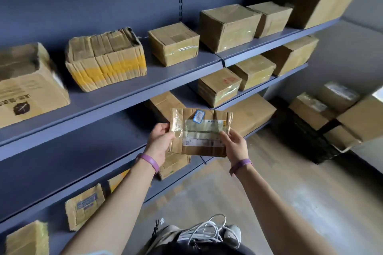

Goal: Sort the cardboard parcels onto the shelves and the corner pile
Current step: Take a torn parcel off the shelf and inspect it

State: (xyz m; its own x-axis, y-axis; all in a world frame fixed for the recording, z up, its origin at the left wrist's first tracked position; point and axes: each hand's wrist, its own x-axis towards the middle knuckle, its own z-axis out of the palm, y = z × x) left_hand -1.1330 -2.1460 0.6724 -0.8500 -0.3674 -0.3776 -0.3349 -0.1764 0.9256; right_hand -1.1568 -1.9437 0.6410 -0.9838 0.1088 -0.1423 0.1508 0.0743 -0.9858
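I hold a flat cardboard parcel with a white shipping label and a small blue sticker in front of the blue-grey shelves. My left hand grips its left edge and my right hand grips its right edge, thumbs on the front face. The parcel hangs in the air level with the third shelf board. A pile of cardboard boxes lies in the right corner on the floor.
Several taped boxes line the upper shelf, with more on the lower boards. One crushed box carries a yellow band. The grey floor stretches to the right. A white cable hangs below at my waist.
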